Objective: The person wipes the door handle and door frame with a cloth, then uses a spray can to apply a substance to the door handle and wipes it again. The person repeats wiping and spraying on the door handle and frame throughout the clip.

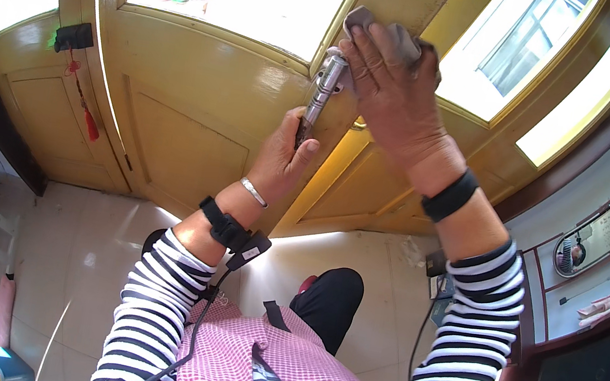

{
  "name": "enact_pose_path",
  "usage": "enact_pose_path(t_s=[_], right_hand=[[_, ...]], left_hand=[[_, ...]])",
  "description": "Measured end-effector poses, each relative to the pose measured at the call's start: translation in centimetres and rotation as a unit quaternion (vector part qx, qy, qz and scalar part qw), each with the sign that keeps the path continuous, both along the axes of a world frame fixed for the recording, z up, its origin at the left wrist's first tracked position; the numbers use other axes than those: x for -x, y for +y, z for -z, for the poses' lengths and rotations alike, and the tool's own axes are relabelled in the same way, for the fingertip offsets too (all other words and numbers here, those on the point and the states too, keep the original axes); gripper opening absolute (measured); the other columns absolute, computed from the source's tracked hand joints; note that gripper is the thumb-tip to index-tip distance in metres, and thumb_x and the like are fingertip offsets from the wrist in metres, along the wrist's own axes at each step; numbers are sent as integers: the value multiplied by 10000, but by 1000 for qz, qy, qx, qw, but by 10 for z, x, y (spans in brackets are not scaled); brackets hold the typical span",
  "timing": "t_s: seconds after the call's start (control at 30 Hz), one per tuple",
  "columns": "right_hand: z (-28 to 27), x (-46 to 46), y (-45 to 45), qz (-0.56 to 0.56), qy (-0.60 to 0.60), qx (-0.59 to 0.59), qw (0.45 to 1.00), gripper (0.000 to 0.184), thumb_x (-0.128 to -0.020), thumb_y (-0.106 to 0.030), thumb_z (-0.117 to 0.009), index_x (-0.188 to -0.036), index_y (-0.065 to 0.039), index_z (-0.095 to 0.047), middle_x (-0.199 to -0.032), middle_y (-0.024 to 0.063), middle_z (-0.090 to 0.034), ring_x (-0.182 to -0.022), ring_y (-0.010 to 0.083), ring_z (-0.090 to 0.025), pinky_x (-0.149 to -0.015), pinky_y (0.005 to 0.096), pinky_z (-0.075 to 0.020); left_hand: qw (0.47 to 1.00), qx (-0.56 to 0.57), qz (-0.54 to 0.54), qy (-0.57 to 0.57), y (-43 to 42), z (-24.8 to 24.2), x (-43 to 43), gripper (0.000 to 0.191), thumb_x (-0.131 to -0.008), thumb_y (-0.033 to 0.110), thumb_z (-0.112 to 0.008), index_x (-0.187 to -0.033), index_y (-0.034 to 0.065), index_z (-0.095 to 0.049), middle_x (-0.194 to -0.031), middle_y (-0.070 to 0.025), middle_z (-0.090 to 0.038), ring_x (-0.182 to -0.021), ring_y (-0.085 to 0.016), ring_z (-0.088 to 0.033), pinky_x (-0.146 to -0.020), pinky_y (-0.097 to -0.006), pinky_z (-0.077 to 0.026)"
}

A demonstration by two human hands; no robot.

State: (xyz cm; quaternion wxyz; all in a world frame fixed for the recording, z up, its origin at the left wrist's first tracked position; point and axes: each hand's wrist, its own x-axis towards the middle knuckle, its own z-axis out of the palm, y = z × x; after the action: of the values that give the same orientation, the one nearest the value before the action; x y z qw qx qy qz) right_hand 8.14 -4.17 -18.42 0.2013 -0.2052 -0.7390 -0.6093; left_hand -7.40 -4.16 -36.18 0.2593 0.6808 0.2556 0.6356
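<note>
A yellow-brown wooden door [196,83] with glass panes stands in front of me. A metal door handle [326,89] sits on its edge stile, beside the pane's lower corner. Round the handle's lower end closes my left hand [286,155], with the thumb on its near side. My right hand [395,91] presses a grey cloth [403,44] against the door just right of the handle's top. The cloth shows above and between the fingers; part of it is hidden under the palm.
A black lock [74,37] with a red tassel [90,125] hangs at the left. The tiled floor [69,243] lies below. A blue bin [2,363] stands lower left. At the right are an oval mirror [596,239] and a pink cloth [605,305].
</note>
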Motion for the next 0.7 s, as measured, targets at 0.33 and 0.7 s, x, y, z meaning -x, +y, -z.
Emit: enact_pose_path(t_s=[0.33,0.7], right_hand=[[-20,14,4,-72,90,61,992,338,-839,-172,-662,-1176,-182,-672,-1211,-75,-636,-1251,133,-514,-1002,516,-327],[19,-9,-23,-17,73,64,995,347,-783,-112,-694,-1128,-146,-710,-1355,-30,-560,-1348,223,-426,-994,596,-286]], left_hand=[[1000,-8,-2,-9,-10,1,6,684,-973,585,-508,-1371,36,-417,-847,-73,-493,-748,-222,-514,-693,-335,-446],[999,-10,49,-16,-12,-1,4,658,-994,503,-531,-1412,23,-363,-931,-51,-462,-823,-161,-451,-772,-298,-420]])
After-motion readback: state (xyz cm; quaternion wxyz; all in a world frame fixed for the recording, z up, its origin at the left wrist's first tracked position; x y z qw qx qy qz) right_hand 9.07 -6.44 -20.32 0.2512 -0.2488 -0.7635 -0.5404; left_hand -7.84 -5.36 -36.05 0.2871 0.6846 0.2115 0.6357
